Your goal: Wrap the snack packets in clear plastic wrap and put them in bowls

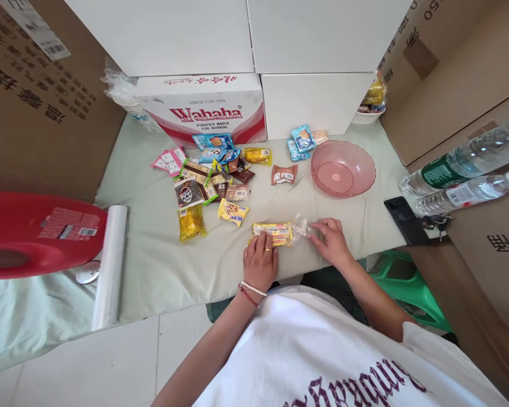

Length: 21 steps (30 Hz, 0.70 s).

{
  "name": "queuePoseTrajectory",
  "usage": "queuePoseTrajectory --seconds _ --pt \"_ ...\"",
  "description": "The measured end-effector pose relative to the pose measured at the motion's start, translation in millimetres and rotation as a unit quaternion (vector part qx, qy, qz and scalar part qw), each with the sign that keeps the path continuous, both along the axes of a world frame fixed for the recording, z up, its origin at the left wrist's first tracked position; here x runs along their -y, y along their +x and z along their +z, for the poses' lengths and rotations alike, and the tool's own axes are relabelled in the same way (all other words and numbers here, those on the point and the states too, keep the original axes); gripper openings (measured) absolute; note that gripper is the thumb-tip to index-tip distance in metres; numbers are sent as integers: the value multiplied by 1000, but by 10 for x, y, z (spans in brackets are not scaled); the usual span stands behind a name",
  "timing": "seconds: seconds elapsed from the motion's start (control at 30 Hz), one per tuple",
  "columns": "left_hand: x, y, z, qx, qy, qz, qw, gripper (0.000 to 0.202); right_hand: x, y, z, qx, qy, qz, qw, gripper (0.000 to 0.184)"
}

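Observation:
A clear plastic bag packed with yellow snack packets (pixel 277 232) lies on the pale green cloth (pixel 161 254) right in front of me. My left hand (pixel 261 261) rests on its left end, fingers curled over it. My right hand (pixel 331 240) pinches the bag's crumpled clear open end. Further back sits an empty pink plastic bowl (pixel 343 167). A pile of assorted snack packets (pixel 214 178) is spread to the left of the bowl, with a brown packet (pixel 284 174) lying alone between them.
A roll of clear bags (pixel 109 265) and a red container (pixel 38 234) lie at left. A Wahaha box (pixel 203 107) and white boxes stand behind. Water bottles (pixel 462 178), a black phone (pixel 405 219) and cardboard boxes are at right. A green stool (pixel 407 282) is below.

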<state>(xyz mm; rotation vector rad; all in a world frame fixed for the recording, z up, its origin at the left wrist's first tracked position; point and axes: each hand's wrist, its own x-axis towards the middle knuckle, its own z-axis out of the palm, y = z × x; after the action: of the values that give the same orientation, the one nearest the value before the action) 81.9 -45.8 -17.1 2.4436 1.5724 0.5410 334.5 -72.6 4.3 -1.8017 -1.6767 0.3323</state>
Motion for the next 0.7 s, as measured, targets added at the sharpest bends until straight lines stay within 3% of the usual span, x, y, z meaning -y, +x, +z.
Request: queuePoseTrajectory --seconds 0.17,0.43,0.53,0.7 --pt "4 4 19 1 -11 1 1000 47 -43 -86 4 -3 -5 28 1000 17" --pt "-4 1 26 9 -26 -5 1000 49 200 137 56 -9 -16 16 1000 19" --pt "-8 -2 13 7 -19 -5 1000 49 122 68 32 22 -6 35 999 29" --pt "8 2 7 9 -25 -1 1000 50 -21 2 92 -6 -7 49 999 17"
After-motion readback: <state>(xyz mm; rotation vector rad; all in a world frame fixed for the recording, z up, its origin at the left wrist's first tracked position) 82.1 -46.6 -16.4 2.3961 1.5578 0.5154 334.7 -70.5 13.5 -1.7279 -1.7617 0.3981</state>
